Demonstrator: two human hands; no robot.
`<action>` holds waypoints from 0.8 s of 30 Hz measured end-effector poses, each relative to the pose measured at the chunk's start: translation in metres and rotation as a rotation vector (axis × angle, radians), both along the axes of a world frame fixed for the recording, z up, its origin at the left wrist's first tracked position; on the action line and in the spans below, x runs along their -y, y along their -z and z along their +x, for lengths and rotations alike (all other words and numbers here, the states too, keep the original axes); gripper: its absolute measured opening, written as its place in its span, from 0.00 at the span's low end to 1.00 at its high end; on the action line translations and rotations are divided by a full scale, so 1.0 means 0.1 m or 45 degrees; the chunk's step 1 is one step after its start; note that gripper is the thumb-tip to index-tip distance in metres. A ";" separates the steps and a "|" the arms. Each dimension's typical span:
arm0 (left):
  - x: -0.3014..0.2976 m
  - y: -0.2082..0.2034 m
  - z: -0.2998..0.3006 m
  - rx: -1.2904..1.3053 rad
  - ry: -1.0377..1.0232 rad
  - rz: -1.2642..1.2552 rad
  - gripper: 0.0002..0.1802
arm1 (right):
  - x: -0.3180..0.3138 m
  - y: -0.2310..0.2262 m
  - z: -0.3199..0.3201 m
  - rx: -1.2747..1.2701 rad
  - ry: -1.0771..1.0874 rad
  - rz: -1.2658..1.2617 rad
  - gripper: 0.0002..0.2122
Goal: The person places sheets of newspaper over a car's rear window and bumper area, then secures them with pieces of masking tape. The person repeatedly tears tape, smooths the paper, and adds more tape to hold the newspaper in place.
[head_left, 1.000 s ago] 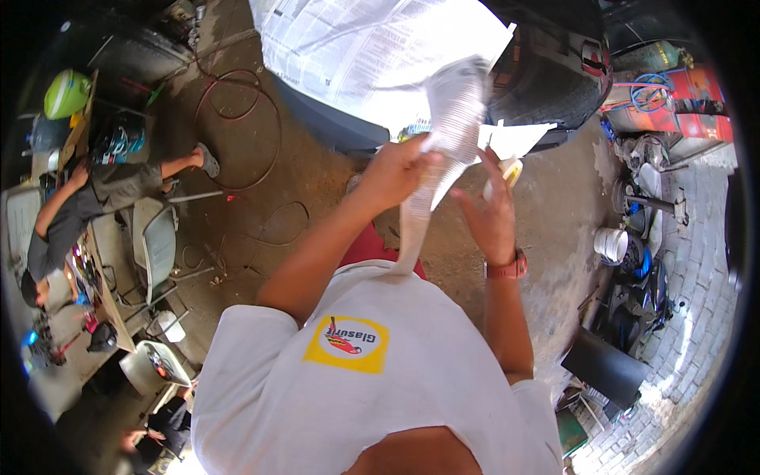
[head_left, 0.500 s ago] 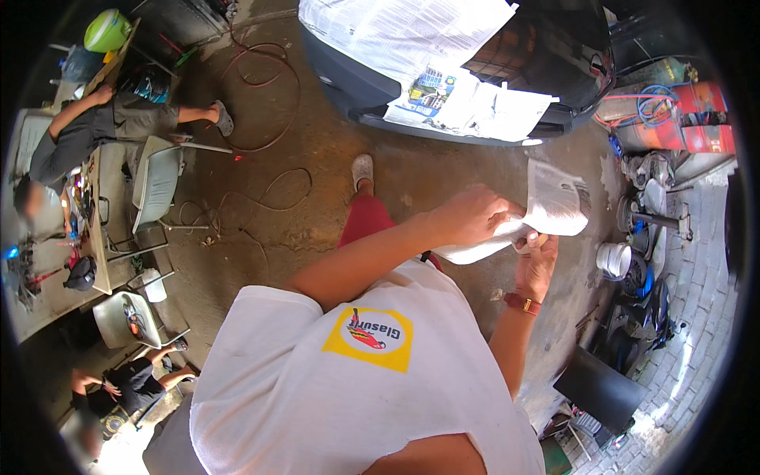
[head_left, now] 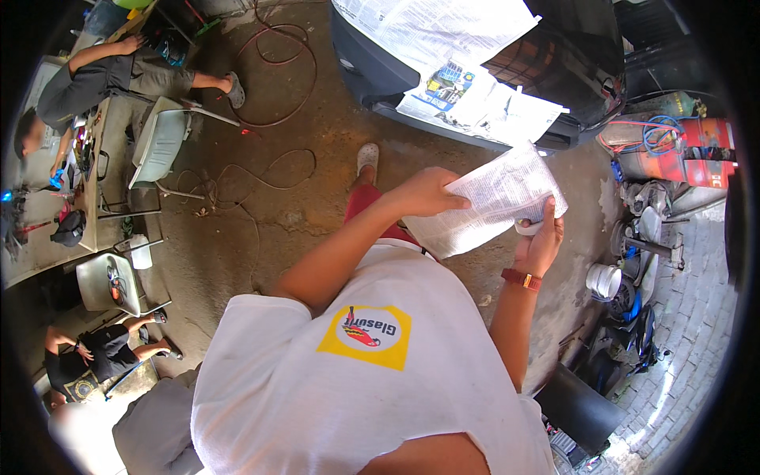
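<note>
A printed sheet of newspaper [head_left: 492,184] is held out in front of my body, its lower left part hanging loose. My left hand [head_left: 430,192] is closed on the sheet's left side, thumb lying over the print. On the opposite side my right hand [head_left: 541,245], with a red-brown watch at its wrist, grips the paper with the thumb on top. A small white rounded thing [head_left: 526,228] shows beside the right fingers; its kind is unclear. Beyond the sheet stands a dark car [head_left: 360,75], partly covered with newspaper [head_left: 443,39].
Hoses [head_left: 273,127] lie looped on the concrete floor. At left are a person beside a workbench [head_left: 93,198] and pale chairs [head_left: 157,142]; another person sits lower left. Red cylinders [head_left: 701,138], white buckets [head_left: 604,279] and a motorcycle [head_left: 637,332] line the right side.
The newspaper, bunched and curled before, is now spread flatter with its print facing up. My left hand has moved left along it, and my right hand has turned, thumb up.
</note>
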State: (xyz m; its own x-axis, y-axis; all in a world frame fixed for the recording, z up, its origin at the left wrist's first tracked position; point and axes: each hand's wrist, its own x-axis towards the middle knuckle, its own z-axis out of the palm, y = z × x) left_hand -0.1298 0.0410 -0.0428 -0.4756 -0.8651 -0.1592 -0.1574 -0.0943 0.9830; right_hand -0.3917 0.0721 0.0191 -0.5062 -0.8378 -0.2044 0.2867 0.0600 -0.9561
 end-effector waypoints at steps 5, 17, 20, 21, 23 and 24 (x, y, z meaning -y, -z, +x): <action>-0.07 0.27 0.34 -0.036 -0.008 0.260 0.14 | 0.01 0.04 -0.13 0.048 0.124 0.021 0.08; 0.14 0.37 0.75 -0.228 -0.281 0.299 0.06 | -0.14 0.29 -0.29 0.164 0.258 0.088 0.09; 0.13 0.40 0.76 -0.180 -0.233 0.270 0.08 | -0.23 0.38 -0.35 0.204 0.313 0.131 0.10; 0.11 0.39 0.74 -0.119 -0.173 0.225 0.09 | -0.26 0.43 -0.39 0.202 0.335 0.155 0.10; 0.05 0.36 0.66 -0.034 -0.146 0.178 0.11 | -0.33 0.57 -0.47 0.190 0.356 0.179 0.10; 0.00 0.34 0.60 -0.008 -0.176 0.177 0.12 | -0.37 0.65 -0.53 0.174 0.340 0.153 0.10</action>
